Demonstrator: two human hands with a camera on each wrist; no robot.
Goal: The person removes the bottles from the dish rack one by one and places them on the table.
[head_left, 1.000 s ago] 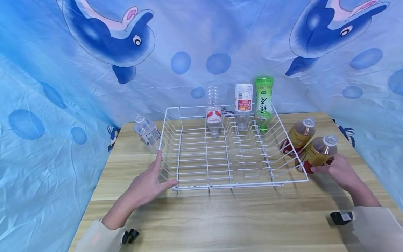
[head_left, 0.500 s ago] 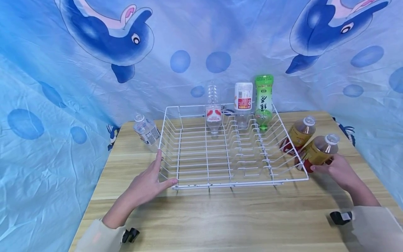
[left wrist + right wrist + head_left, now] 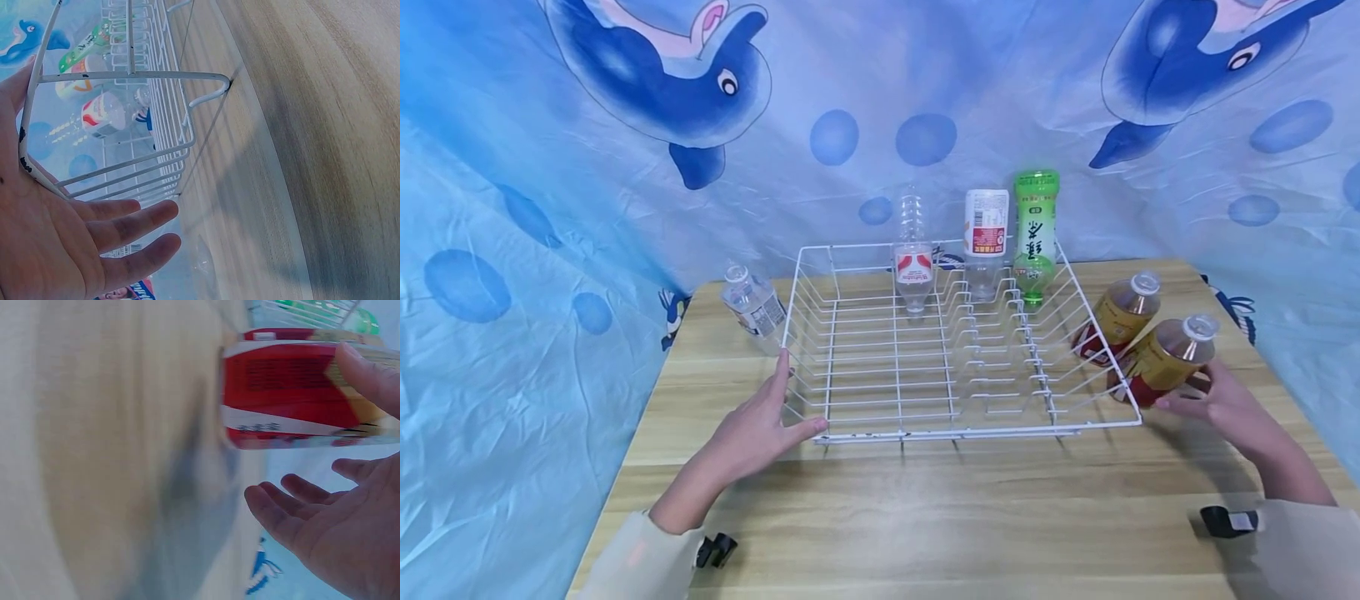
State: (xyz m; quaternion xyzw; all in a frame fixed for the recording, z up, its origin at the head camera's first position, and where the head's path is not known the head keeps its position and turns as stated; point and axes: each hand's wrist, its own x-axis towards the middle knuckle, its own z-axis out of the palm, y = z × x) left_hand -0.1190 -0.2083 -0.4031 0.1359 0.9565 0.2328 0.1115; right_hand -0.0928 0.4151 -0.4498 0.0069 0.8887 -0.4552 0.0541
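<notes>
A person's right hand [image 3: 1232, 408] is at the near right of a wooden table [image 3: 910, 517], thumb and fingers spread apart around the near side of an amber plastic bottle with a yellow-and-red label [image 3: 1168, 360]; whether the thumb touches it, I cannot tell. The bottle stands upright, long axis vertical, just left of that palm and right of a white wire dish rack [image 3: 985, 432]. A matching amber bottle [image 3: 1124, 312] stands just beyond. The left hand [image 3: 748, 433], much farther from both, rests spread at the rack's near left corner.
</notes>
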